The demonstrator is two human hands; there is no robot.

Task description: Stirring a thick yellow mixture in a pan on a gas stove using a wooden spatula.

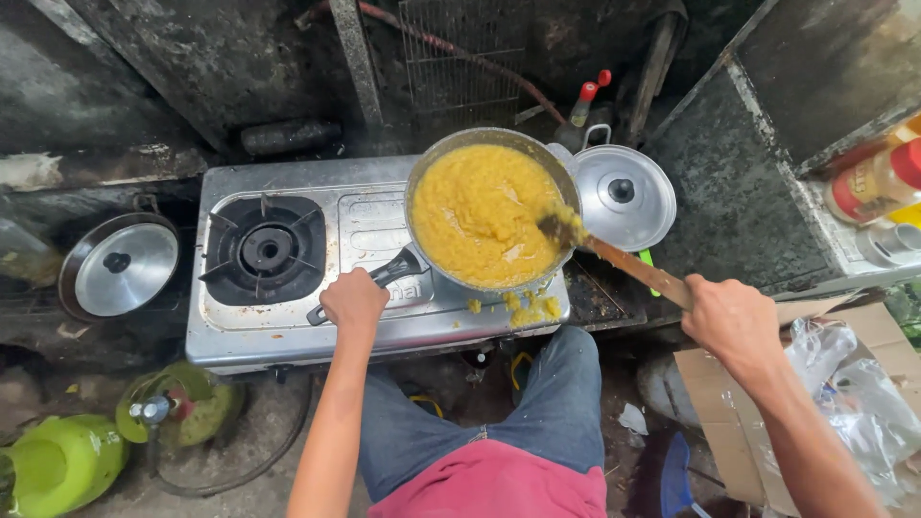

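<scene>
left hand (353,299) was closed round the black pan handle (369,283), steadying it at the front of the stove. right hand (731,317) was fisted on the far end of a long wooden spoon (614,254), out to the right of the stove and well apart from the left. the spoon's dark bowl was dug into the yellow mash (480,216) at the right edge of the pan (491,209). the pan sat on the right burner of a two-burner steel stove (288,326), so the mash lay just beyond the left hand and a spoon's length up-left of the right. mash filled the pan nearly to the rim. clumps of spilled mash (531,305) lay on the stove top just in front of the pan. judgement: with the pan that full, a hard sweep of the spoon near the rim could push more over the edge; a slack grip on the handle could let the pan turn or slide on the burner. left burner (266,249) stood bare. a lidded steel pot (622,195) sat just right of the pan, touching or nearly so. a loose steel lid (120,266) lay left of the stove. two green gas cylinders (58,460) stood on the floor at lower left. cardboard box (729,422) with clear plastic bags lay by the right arm.
</scene>
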